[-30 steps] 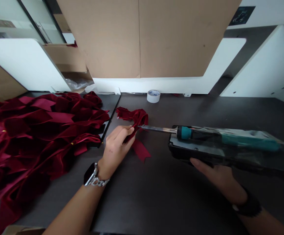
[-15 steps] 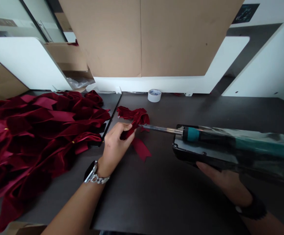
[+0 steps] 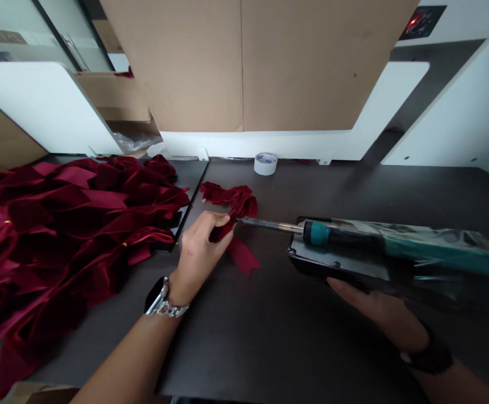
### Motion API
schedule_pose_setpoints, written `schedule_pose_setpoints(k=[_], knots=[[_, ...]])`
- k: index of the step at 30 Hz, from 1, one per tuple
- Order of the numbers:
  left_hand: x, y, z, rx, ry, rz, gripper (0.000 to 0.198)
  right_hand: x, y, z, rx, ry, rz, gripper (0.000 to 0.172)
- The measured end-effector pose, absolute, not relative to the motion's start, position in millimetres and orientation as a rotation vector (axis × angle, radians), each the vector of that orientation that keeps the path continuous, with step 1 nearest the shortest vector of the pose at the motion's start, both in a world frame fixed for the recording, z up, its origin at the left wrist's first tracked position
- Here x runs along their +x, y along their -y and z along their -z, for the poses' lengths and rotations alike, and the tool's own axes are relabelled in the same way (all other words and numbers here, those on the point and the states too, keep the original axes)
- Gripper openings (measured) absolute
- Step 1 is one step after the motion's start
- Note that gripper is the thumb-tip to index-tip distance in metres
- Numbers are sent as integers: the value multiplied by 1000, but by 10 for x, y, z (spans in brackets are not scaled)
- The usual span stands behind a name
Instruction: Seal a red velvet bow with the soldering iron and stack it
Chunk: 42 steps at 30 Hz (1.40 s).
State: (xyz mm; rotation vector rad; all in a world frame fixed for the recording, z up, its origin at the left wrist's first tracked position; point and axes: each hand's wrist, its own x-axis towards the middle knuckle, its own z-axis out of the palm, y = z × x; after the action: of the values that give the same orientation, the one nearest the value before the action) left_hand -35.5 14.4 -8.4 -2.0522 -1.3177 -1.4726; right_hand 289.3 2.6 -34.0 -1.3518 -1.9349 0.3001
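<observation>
My left hand [image 3: 200, 247] pinches a dark red velvet bow [image 3: 231, 199] at its knot, and the bow's ribbon tail [image 3: 242, 257] hangs onto the table. My right hand [image 3: 366, 297] grips the underside of a black holder [image 3: 332, 264] wrapped in clear plastic. On that holder rests what looks like a soldering iron [image 3: 318, 233] with a teal handle. Its metal shaft points left, and its tip is right at the bow, beside my left fingers. A silver wristwatch [image 3: 158, 297] sits on my left wrist.
A large heap of red velvet bows [image 3: 59, 224] lies to the left on the dark table [image 3: 295, 348]. A roll of white tape [image 3: 265, 164] stands at the back. Behind it rise a cardboard sheet [image 3: 244, 67] and white panels [image 3: 295, 146].
The iron and its black holder have shifted left since half a second ago, bringing the tip nearer the bow. My left hand and the bow have barely moved.
</observation>
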Motion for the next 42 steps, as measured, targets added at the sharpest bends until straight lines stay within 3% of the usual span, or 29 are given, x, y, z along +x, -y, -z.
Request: schedule_pose_setpoints(k=[4, 15, 22, 28, 33, 42], knots=[[-350, -129, 55, -2085, 1289, 1441, 15, 2886, -62, 350, -1352, 1934, -374, 38], [-346, -119, 49, -2092, 1283, 1414, 17, 2723, -77, 203, -1293, 1734, -826, 19], [-342, -107, 45, -2096, 1293, 1397, 15, 2657, -101, 176, -1136, 1394, -1719, 20], [-358, -102, 54, -2108, 1278, 1381, 14, 2685, -214, 258, -1220, 1136, -1473, 16], [-352, -141, 83, -2075, 1332, 1487, 14, 2657, -182, 277, -1106, 1271, -1344, 8], [-339, -175, 78, -2022, 1375, 1586, 17, 2796, -121, 221, -1060, 1287, -1219, 20]])
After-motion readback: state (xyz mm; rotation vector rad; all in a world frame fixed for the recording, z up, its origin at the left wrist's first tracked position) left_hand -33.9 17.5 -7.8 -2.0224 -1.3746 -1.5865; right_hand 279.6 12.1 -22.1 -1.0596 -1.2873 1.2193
